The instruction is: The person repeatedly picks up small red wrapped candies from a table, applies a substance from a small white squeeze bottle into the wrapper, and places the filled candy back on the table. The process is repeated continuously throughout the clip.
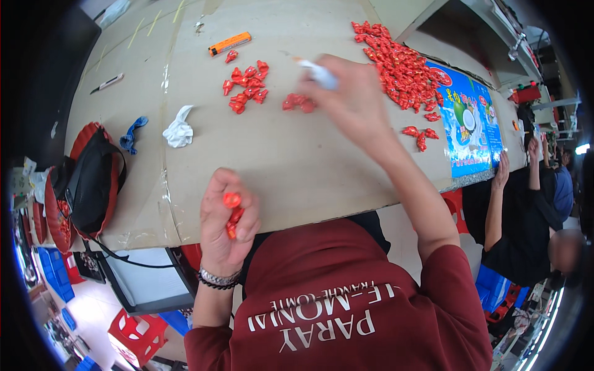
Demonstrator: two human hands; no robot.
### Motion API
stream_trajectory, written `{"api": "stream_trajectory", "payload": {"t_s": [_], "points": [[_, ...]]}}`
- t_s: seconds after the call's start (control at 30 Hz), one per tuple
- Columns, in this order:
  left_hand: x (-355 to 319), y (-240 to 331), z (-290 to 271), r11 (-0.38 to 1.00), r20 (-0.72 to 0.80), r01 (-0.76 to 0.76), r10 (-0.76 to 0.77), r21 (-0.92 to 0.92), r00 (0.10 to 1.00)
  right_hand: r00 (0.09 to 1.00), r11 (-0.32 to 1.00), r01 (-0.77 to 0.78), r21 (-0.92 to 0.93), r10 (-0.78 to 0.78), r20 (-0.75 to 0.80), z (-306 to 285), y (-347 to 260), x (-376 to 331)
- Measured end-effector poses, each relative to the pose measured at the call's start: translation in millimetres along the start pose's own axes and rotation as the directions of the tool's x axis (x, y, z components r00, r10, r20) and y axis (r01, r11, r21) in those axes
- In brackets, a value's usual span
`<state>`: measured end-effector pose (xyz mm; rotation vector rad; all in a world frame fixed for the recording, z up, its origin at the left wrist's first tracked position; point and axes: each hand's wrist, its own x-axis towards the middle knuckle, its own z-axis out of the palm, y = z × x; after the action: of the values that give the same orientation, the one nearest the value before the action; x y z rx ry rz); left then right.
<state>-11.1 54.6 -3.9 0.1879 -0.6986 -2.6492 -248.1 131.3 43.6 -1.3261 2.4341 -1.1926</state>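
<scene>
My left hand (228, 216) is closed around a few small shiny red pieces (232, 201), above the table's near edge. In my right hand (352, 93) is a slim pen-like tool with a white and pale blue handle (318, 73). Its thin tip points up and left; motion blurs it, so its exact kind is unclear. Just below and left of that hand lie a few blurred red pieces (298, 102). Further left is a loose group of similar red pieces (247, 86). A big heap of them (402, 68) spreads at the far right.
A narrow orange case (229, 44), a crumpled white tissue (179, 127), a blue scrap (132, 135) and a thin pen-like tool (107, 83) lie on the table (297, 167). A black-and-red bag (96, 179) sits left. Right are a blue printed sheet (467, 123) and a person in black (513, 229).
</scene>
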Motion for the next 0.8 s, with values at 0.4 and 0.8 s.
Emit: {"api": "stream_trajectory", "payload": {"t_s": [0.4,0.8], "points": [[34.5,-37.2,13.9,0.978,-0.074,0.116,-0.130,-0.174,0.989,0.997,0.908,0.056,-0.414,-0.074,-0.029,-0.9,36.2,-37.1],[38.4,-52.0,22.8,0.989,-0.131,0.145,-0.140,0.026,0.981,0.931,0.542,-0.351,0.764,0.287,0.224,-20.9,12.5,-70.9]]}}
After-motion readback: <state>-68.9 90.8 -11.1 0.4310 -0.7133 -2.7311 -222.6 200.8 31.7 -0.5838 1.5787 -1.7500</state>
